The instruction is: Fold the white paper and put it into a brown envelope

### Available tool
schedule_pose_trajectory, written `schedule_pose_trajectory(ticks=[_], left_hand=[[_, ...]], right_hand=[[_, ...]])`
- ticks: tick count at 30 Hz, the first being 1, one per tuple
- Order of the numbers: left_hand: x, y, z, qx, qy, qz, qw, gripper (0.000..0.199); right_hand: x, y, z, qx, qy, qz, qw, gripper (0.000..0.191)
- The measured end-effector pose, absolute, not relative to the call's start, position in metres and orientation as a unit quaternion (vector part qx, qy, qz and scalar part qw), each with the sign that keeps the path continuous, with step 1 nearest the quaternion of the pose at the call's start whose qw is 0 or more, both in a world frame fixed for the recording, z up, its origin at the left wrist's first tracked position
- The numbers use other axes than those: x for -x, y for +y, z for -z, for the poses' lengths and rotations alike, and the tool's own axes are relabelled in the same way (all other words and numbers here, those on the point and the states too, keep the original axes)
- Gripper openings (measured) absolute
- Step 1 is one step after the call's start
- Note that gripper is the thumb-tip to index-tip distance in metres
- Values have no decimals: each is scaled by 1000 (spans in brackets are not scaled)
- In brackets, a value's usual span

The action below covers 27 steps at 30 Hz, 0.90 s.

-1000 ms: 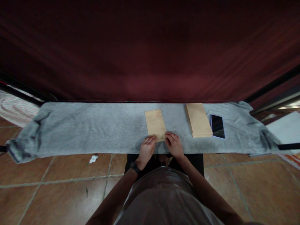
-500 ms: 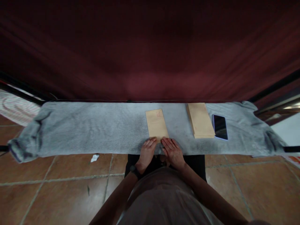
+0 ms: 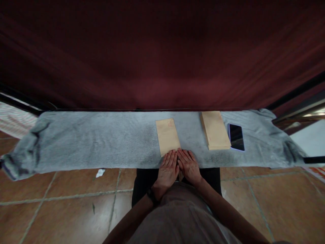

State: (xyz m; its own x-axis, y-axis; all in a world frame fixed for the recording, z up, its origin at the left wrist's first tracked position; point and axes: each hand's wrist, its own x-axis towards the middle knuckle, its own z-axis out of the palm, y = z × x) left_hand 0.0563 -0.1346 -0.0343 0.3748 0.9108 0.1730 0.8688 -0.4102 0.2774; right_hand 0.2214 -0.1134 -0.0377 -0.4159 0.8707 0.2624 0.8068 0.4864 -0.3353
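Observation:
A tan paper envelope (image 3: 168,135) with faint red print near its far right corner lies flat on the grey cloth in front of me. My left hand (image 3: 168,169) rests with outstretched fingers on the envelope's near edge. Beside it, my right hand (image 3: 189,166) also lies flat, its fingertips at the near right corner. The two hands almost touch, and they cover part of the near edge. To the right sits a stack of similar tan envelopes (image 3: 215,130).
A dark-screened phone (image 3: 236,137) in a light purple case lies just right of the stack. The narrow surface is draped with a grey cloth (image 3: 101,139). Behind it hangs a dark red curtain (image 3: 162,67). A crumpled white scrap (image 3: 100,173) is on the tiled floor.
My left hand has slid right along the near edge toward my right hand, and its fingers have straightened out flat. The envelope stays in place; the view has shifted slightly.

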Motion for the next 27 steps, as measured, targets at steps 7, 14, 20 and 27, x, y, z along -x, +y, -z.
schedule_pose_trajectory(ticks=[7,14,20,27], left_hand=[[-26,-137,36,-807,572,-139,47,63],[-10,-142,41,-797,588,-138,24,62],[-10,-132,38,-756,613,-205,104,49],[-10,-103,33,-510,659,-397,383,50]], right_hand=[[-221,-113,33,505,-833,-77,212,47],[-188,-116,33,473,-848,-80,224,48],[-182,-119,44,481,-843,-57,234,52],[-181,-113,47,488,-833,-55,253,47]])
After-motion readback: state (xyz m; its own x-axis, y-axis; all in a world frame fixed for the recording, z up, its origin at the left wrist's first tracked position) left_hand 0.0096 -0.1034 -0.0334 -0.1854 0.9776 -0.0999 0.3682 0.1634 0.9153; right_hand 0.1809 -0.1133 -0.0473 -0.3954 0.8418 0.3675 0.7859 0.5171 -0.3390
